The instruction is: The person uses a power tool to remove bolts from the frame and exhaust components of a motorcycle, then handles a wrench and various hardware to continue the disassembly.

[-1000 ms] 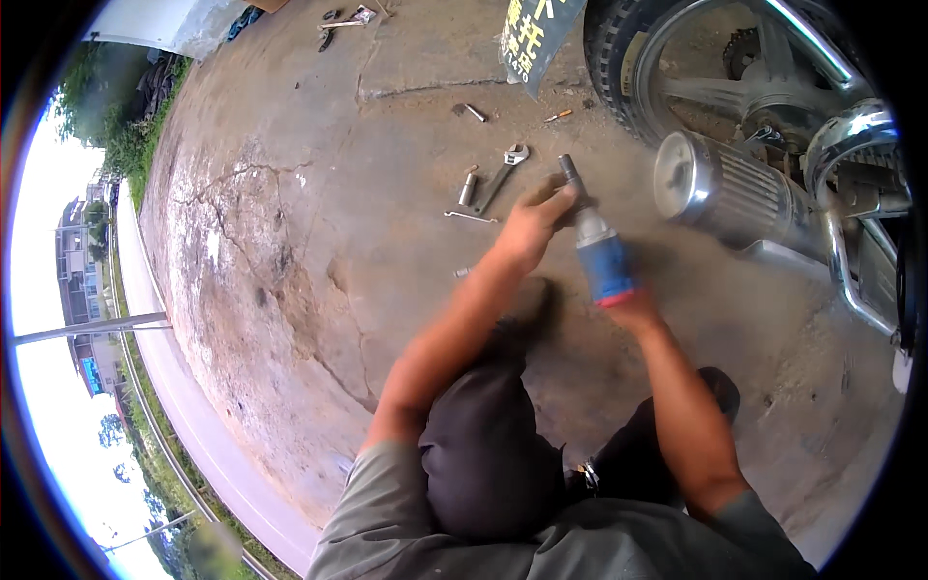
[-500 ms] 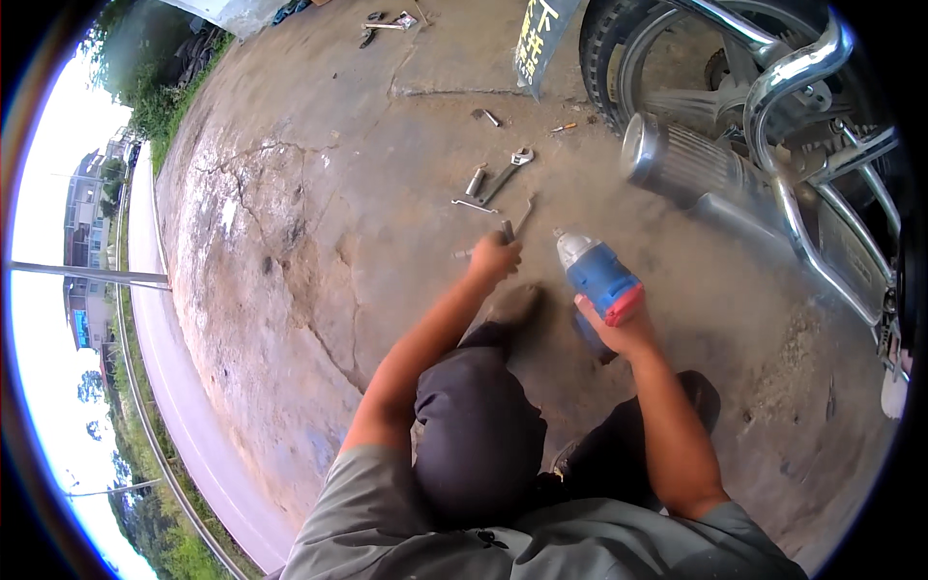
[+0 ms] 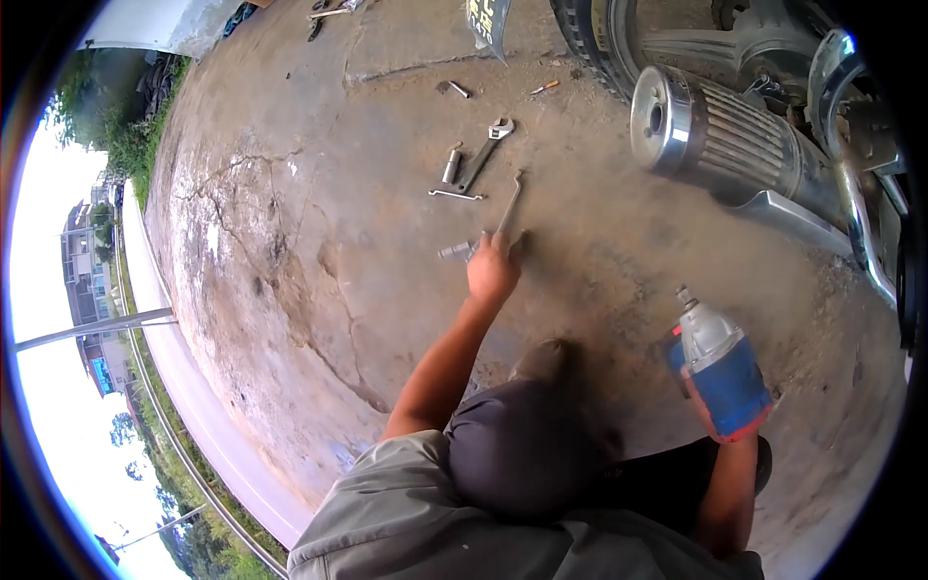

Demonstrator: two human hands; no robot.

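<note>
My left hand (image 3: 495, 273) reaches down to the floor, fingers bent and close together among metal tools. A thin wrench (image 3: 511, 205) extends away from its fingertips. A short silver cylindrical tool (image 3: 454, 249) pokes out on its left side. The fingers hide what they grip. My right hand (image 3: 739, 445), mostly covered, is closed on the grip of a blue and red impact wrench (image 3: 727, 379), whose silver nose points away from me. Just beyond my left hand lie an adjustable wrench (image 3: 485, 155), a socket (image 3: 451, 165) and a thin silver spanner (image 3: 455, 195).
At the right stands a motorcycle with a chrome exhaust muffler (image 3: 715, 126), a tyre (image 3: 601, 43) and a bent chrome bar (image 3: 860, 227). Small items, including an orange-handled one (image 3: 544, 87), lie on the cracked concrete floor (image 3: 387, 184). A road (image 3: 193, 377) runs along the left.
My right hand has swung the impact wrench right and toward me. My left hand has stayed low among the tools. The view has shifted, bringing the muffler closer.
</note>
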